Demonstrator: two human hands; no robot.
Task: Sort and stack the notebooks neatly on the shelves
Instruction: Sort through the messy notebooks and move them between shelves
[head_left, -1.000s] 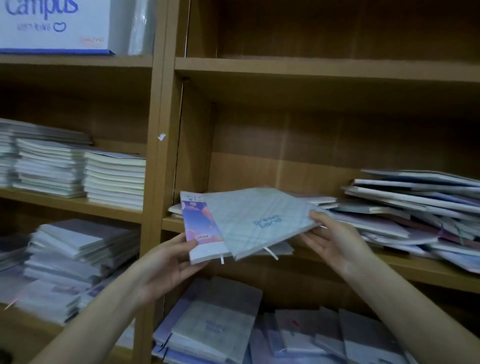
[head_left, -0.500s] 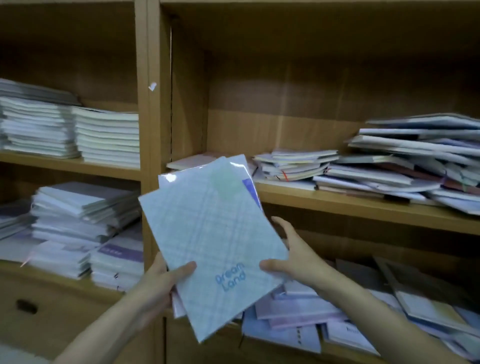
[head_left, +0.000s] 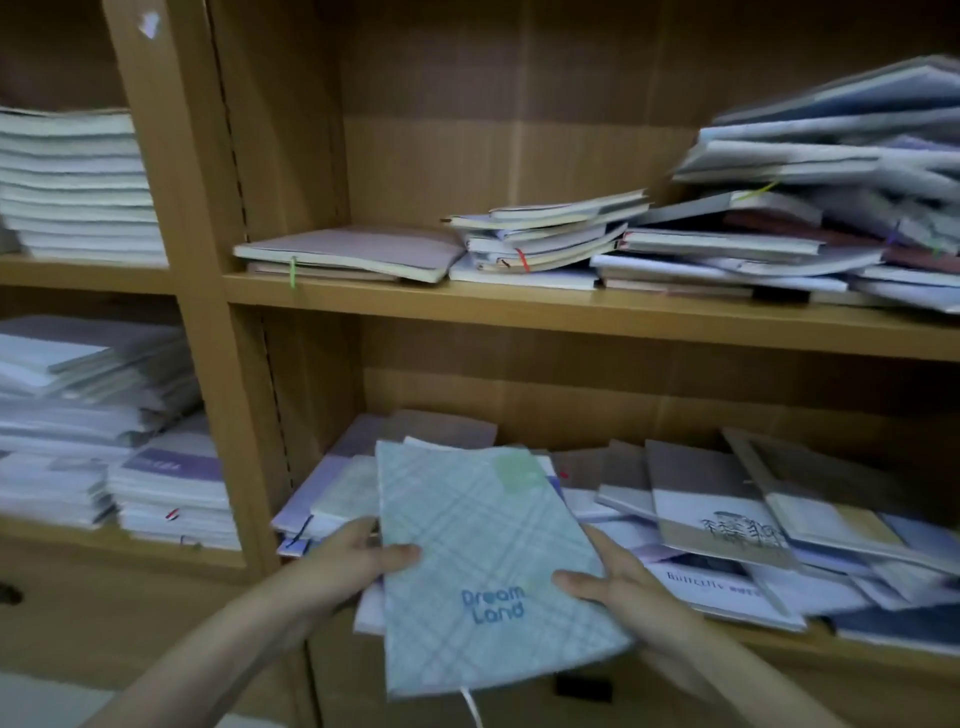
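Holding the pale blue plaid notebook (head_left: 483, 561) from both sides, the left hand (head_left: 343, 564) has its thumb curled over the cover's left edge at about nine o'clock, fingers hidden beneath, while the right hand (head_left: 618, 587) pinches the right edge at about three o'clock, thumb on top. At least one more notebook lies under the top one in the same grip, its edges showing at the left and top. The cover reads "Dream Land" in blue, carries a soft green patch near its upper right corner, and trails a white ribbon marker (head_left: 471, 706) from the bottom edge at six o'clock.

This handful hangs over the front of the lower shelf (head_left: 779, 642), whose compartment holds a loose spread of overlapping notebooks (head_left: 722, 519), some with tan bands. At twelve o'clock, the upper shelf (head_left: 519, 306) carries a flat pinkish notebook (head_left: 353, 252), a small uneven stack (head_left: 550, 234) and a tall leaning heap (head_left: 831, 208) at two o'clock. At nine to ten o'clock, the left bay's compartments hold tidier white stacks (head_left: 78, 187).
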